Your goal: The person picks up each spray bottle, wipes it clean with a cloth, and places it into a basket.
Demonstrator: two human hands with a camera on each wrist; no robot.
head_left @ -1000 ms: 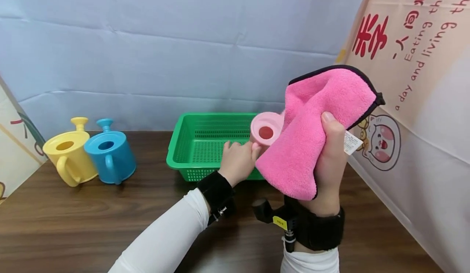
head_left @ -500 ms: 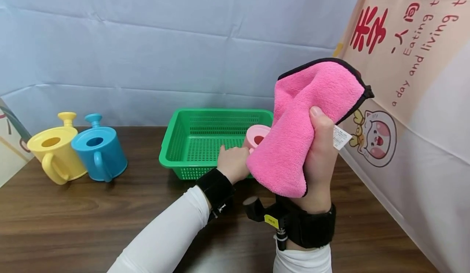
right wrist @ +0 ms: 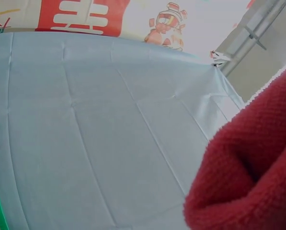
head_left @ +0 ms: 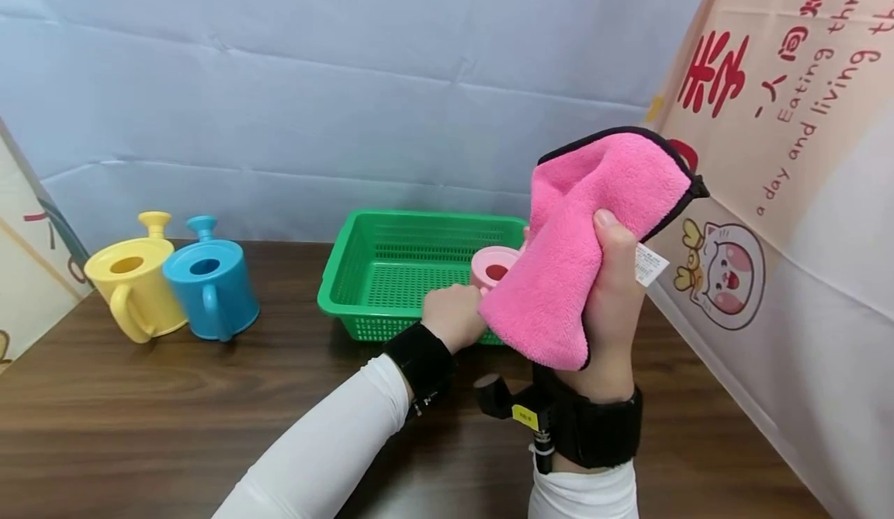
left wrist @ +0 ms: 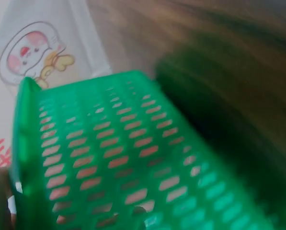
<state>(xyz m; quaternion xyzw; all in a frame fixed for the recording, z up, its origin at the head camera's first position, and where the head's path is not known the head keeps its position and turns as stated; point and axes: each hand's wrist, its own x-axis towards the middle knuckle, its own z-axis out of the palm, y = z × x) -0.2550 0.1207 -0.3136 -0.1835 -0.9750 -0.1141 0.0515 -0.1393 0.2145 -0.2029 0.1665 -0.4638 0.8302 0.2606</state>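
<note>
In the head view my left hand (head_left: 452,313) reaches over the near rim of a green plastic basket (head_left: 363,311). It grips a small pink watering can (head_left: 492,261) that is down inside the basket's right part; the handle and most fingers are hidden. Raised at the right, my right hand (head_left: 616,302) holds a bunched pink towel (head_left: 559,271) with black edging and a white tag, thumb on top. The towel covers part of the can and basket. Pink shows through the slotted basket wall (left wrist: 109,143) in the left wrist view. Dark red towel cloth (right wrist: 248,167) fills the right wrist view's lower right.
A yellow watering can (head_left: 140,290) and a blue watering can (head_left: 216,290) stand side by side at the left of the brown wooden table (head_left: 174,418). Behind is a pale blue cloth backdrop (head_left: 279,100). A printed cloth (head_left: 803,286) borders the right side.
The pink watering can has gone down from rim height into the basket with my left hand on it. My right hand still holds the towel and has barely moved.
</note>
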